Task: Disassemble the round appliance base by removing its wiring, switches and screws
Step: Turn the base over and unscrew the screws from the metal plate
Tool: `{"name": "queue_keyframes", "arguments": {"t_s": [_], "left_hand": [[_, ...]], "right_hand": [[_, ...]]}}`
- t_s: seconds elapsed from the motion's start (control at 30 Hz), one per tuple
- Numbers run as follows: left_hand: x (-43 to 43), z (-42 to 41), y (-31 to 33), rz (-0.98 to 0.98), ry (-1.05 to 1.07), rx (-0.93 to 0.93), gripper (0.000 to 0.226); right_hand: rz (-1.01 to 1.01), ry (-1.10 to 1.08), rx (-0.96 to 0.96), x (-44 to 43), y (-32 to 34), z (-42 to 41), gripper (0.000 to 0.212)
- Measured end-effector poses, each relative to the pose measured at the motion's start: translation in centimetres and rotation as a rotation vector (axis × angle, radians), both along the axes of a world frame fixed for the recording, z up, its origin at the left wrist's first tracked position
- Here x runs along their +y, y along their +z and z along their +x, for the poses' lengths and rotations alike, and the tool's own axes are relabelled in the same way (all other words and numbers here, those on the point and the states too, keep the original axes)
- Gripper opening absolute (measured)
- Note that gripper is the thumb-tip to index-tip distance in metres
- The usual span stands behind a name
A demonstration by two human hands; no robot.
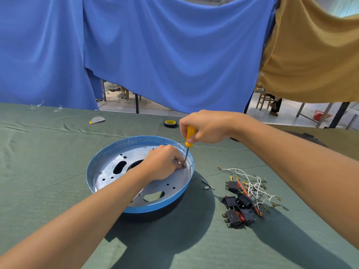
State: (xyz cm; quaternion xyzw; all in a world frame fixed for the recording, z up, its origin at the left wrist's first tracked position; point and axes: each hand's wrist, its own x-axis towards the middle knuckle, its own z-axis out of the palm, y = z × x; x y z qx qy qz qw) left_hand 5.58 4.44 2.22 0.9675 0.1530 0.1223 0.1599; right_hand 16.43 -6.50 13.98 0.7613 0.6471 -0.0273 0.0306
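Blue-rimmed round appliance base: sits open side up on the green cloth tabletop, middle of the view, dark underside down.
Silver metal plate: lies inside the base, pierced by small round holes and larger cut-outs.
Yellow-handled screwdriver: stands nearly upright, steel shaft pointing down, tip meeting the plate near the base's far right wall.
Right grip: wraps the screwdriver's yellow handle from above, fingers curled round it.
Left grip: reaches inside the base, fingers curled and pinching a small metal piece just beside the screwdriver tip; piece mostly hidden.
Black rocker switches: lie heaped on the cloth to the right, outside the base and apart from it.
White and red wires: tangle over and behind the switches, brass terminals at the ends.
Small grey metal bits: lie between base and switches.
Black tape roll: lies beyond the base, near the right grip.
Blue fabric and tan fabric: hang behind the tabletop.
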Motion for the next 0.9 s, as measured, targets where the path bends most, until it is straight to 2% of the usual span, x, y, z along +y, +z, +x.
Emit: {"name": "queue_keyframes", "arguments": {"t_s": [0.13,0.23,0.3,0.37,0.43,0.6,0.9], "left_hand": [[0.1,-0.1,-0.1,-0.058,-0.008,-0.030,0.013],[-0.1,0.0,-0.1,-0.045,0.010,-0.034,0.011],[-0.1,0.0,-0.1,-0.039,0.023,-0.032,0.011],[-0.1,0.1,-0.1,-0.038,0.027,-0.024,0.013],[0.0,0.1,-0.1,-0.034,0.027,-0.010,0.014],[-0.1,0.1,0.1,-0.013,0.028,-0.006,0.015],[-0.8,-0.1,-0.2,0.215,-0.002,-0.020,0.021]], "right_hand": [[-0.060,0.058,-0.018,0.1,0.5,-0.3,0.022],[-0.047,0.042,-0.054,0.2,0.3,-0.4,0.013],[0.019,-0.061,-0.104,0.3,-0.3,-0.3,0.040],[0.099,-0.136,-0.149,0.4,-0.7,-0.1,0.051],[0.122,-0.124,-0.107,0.3,-0.9,0.0,0.043],[0.096,-0.043,0.005,-0.4,0.0,0.0,0.004],[0.107,-0.049,-0.021,-0.2,-0.6,0.0,0.006]]}}
